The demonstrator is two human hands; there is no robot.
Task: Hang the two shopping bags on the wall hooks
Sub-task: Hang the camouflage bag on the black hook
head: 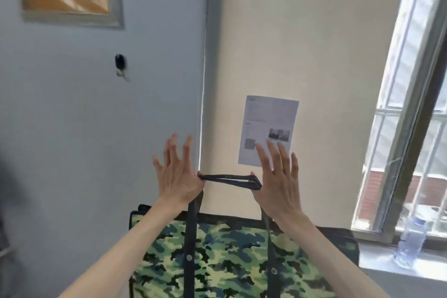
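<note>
Both hands (177,176) (278,181) stretch camouflage bag (225,261) handles (229,179) taut.

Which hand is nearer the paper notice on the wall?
Right. The right hand overlaps the notice's lower edge in this view, its fingers in front of it. The left hand is off to the notice's left, near the door edge.

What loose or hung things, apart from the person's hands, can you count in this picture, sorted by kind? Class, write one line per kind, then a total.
Camouflage-print fabric shopping bag with dark straps: 1
White printed paper sheet on the cream wall: 1
Clear plastic water bottle on the window sill: 1
Dark key fob hanging on the grey door: 1
Total: 4
</note>
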